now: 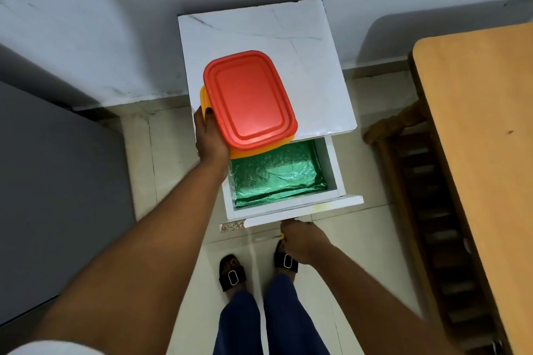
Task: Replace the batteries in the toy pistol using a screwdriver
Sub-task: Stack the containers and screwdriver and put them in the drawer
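the left hand [212,140] grips the side of a yellow box [236,153] with a red lid [249,98], holding it over the white cabinet's tabletop [259,29] and the back of the open drawer [331,170]. the right hand [302,241] is curled round something yellow at the drawer's front edge. the drawer shows only a green foil lining [277,179]; the toy pistol and screwdriver are not visible.

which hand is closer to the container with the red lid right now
Left. The left hand grips the container at its near-left corner, holding it over the cabinet top. The right hand is apart from it, down at the open drawer's front.
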